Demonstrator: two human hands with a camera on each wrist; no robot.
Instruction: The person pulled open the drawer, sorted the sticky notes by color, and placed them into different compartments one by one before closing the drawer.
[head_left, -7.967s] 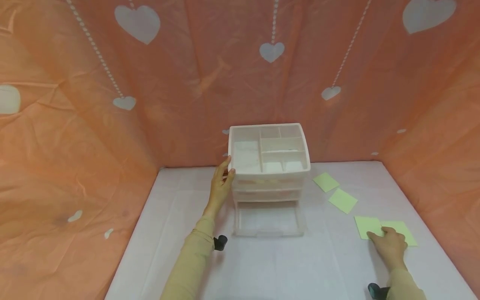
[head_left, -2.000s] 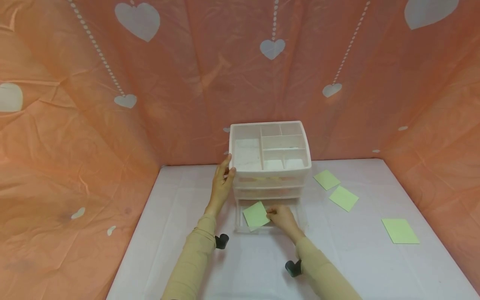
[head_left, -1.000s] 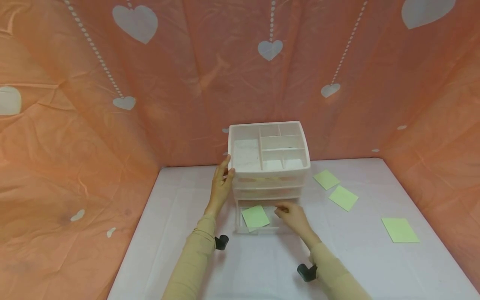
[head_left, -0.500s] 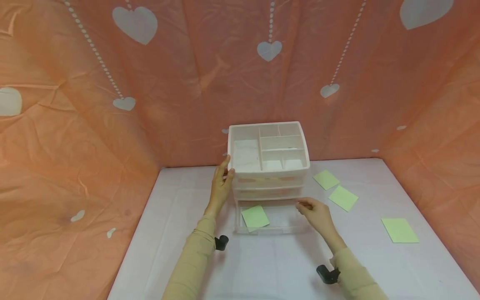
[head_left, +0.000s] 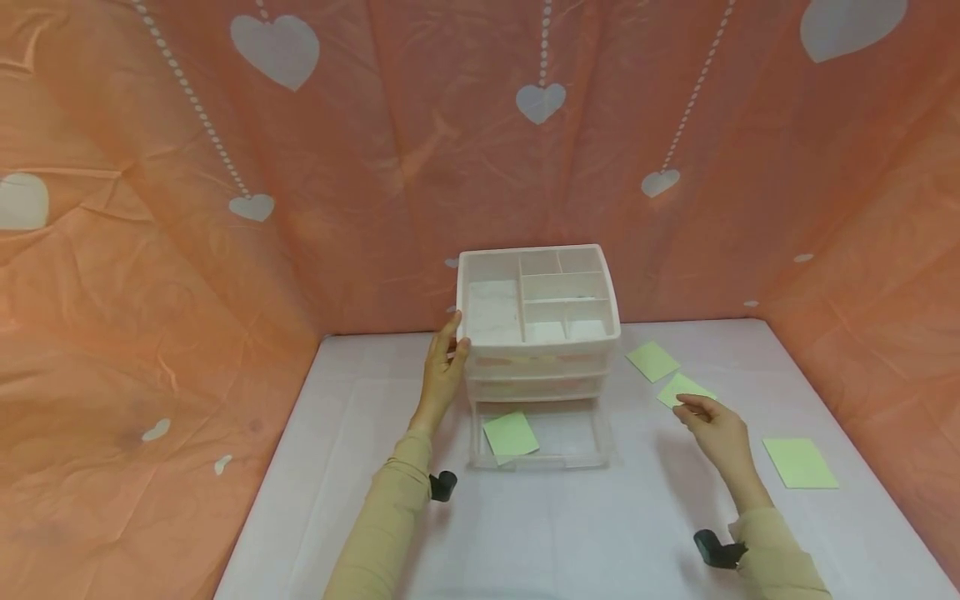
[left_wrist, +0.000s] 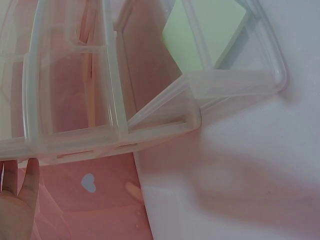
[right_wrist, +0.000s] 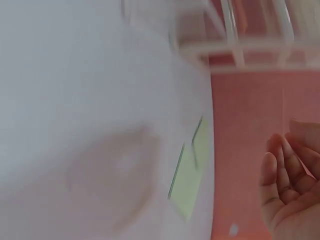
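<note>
1. We take the white drawer unit (head_left: 538, 360) as reference; it stands on the white table (head_left: 555, 533), in front of the orange heart-print cloth (head_left: 405, 167).
2. We find its clear bottom drawer (head_left: 572, 429) pulled out forward, presumably to expose the inside from above.
3. We locate one pale-green sticky note (head_left: 512, 434) in that drawer, towards the unit's left side.
4. We see the left hand (head_left: 441, 373) touching the unit's left edge, fingers extended and unclenched; we judge that it braces the unit.
5. We see the right hand (head_left: 716, 429) raised to the unit's right, released: fingers loosely bent, holding nothing.
6. Right of the unit we count the rear note (head_left: 652, 362), the middle note (head_left: 681, 387) and, farthest out, the front note (head_left: 800, 463), apparently spread for separate pickup.
</note>
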